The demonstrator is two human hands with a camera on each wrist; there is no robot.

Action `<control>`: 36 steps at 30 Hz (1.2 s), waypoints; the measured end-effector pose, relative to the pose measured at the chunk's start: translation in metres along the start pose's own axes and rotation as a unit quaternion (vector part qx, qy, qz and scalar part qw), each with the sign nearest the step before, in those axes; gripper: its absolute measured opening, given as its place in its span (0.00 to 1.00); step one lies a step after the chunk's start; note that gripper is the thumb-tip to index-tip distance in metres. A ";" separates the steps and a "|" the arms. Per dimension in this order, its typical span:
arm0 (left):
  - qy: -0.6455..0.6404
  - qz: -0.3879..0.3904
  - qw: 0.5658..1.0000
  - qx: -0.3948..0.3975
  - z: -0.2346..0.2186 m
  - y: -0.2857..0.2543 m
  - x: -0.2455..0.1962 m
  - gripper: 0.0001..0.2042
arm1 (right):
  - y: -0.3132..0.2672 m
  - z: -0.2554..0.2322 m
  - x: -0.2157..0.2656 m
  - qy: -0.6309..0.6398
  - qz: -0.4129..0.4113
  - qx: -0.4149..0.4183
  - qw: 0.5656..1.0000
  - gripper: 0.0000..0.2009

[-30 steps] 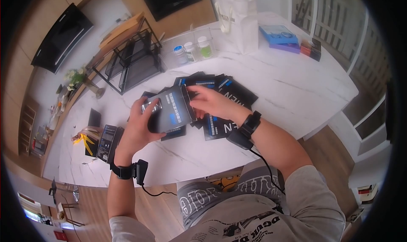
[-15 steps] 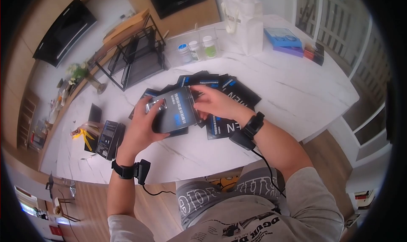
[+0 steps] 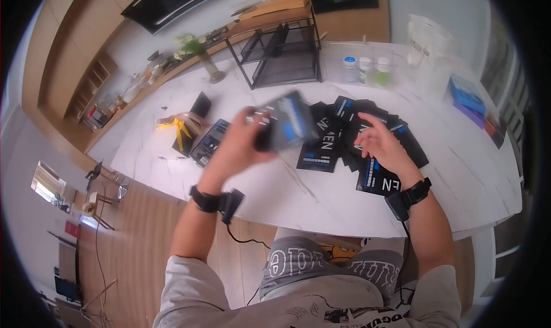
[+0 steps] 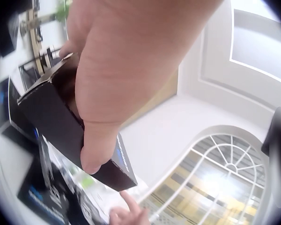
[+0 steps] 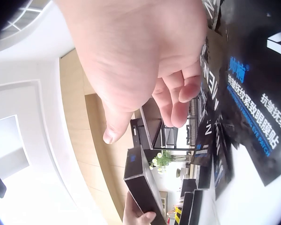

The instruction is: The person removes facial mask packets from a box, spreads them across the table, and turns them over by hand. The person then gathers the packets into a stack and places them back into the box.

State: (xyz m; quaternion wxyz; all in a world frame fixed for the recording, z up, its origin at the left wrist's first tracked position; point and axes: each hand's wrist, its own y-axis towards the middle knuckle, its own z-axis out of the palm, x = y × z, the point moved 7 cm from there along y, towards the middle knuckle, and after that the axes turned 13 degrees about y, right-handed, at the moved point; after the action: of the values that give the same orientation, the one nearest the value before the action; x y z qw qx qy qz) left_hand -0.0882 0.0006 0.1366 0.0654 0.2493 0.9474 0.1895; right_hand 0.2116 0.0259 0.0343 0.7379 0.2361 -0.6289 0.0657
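Observation:
My left hand (image 3: pixel 236 141) grips a black box (image 3: pixel 291 121) with blue and white print, blurred in the head view and held left of the pile. In the left wrist view, the thumb (image 4: pixel 99 145) lies along the black box's side (image 4: pixel 56 117), and one end of the carton gapes. My right hand (image 3: pixel 383 147) is apart from the box, fingers loosely bent, over a spread pile of black eye patch sachets (image 3: pixel 330 147). Close by in the right wrist view, one sachet (image 5: pixel 253 89) shows white and blue lettering.
A second black box (image 3: pixel 210 143) stands at the left beside a dark item with a yellow ribbon (image 3: pixel 182 134). Behind are a black mesh rack (image 3: pixel 281 58), a clear organiser with bottles (image 3: pixel 364 70), a white paper bag (image 3: pixel 427 55) and a blue box (image 3: pixel 466 93).
My right hand has let go of the box and moved away to the right. My left hand has carried the box away from the pile to the left. The head view has turned left.

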 end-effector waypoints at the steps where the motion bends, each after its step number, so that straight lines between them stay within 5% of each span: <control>1: 0.030 -0.062 0.998 -0.003 -0.007 -0.004 0.029 0.44 | 0.001 0.000 -0.002 -0.014 0.002 -0.008 1.000 0.30; 2: 0.099 -0.098 0.990 -0.039 -0.013 -0.011 0.061 0.43 | 0.000 -0.002 -0.004 -0.029 0.004 -0.018 0.999 0.29; 5: 0.138 -0.204 0.969 0.015 -0.011 -0.035 0.155 0.40 | 0.000 0.000 -0.002 -0.043 0.031 -0.042 0.998 0.26; 10: 0.111 -0.279 0.949 0.099 0.003 -0.057 0.205 0.40 | 0.004 -0.005 -0.014 -0.043 0.039 -0.059 0.997 0.20; 13: 0.174 -0.263 0.940 0.128 0.008 -0.048 0.192 0.40 | 0.004 -0.008 -0.015 -0.070 0.023 -0.068 0.995 0.15; 17: 0.153 -0.135 0.979 0.012 0.024 0.001 0.124 0.35 | 0.001 -0.002 -0.012 -0.168 -0.007 -0.052 0.984 0.10; 19: 0.072 -0.126 0.988 0.047 0.055 0.028 0.092 0.36 | 0.003 0.003 -0.012 -0.194 -0.010 -0.028 0.981 0.11; 24: 0.136 -0.166 0.944 0.250 0.119 0.066 0.069 0.48 | 0.001 -0.004 -0.010 -0.159 -0.008 -0.058 0.986 0.10; 27: -0.028 -0.211 0.940 0.265 0.148 0.068 0.092 0.51 | 0.002 -0.001 -0.006 -0.178 -0.017 -0.049 0.983 0.09; 33: 0.045 -0.249 0.954 0.162 0.126 0.070 0.101 0.50 | 0.002 -0.004 -0.004 -0.181 -0.037 -0.056 0.981 0.09; 36: 0.065 -0.220 0.973 0.033 0.091 0.078 0.093 0.49 | 0.002 -0.004 0.000 -0.182 -0.025 -0.062 0.981 0.09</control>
State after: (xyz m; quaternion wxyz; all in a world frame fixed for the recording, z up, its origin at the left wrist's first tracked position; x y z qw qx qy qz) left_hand -0.1139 0.1389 0.0807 0.0360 0.0241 0.9869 0.1551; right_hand 0.2142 0.0289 0.0345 0.6256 0.2134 -0.7495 -0.0364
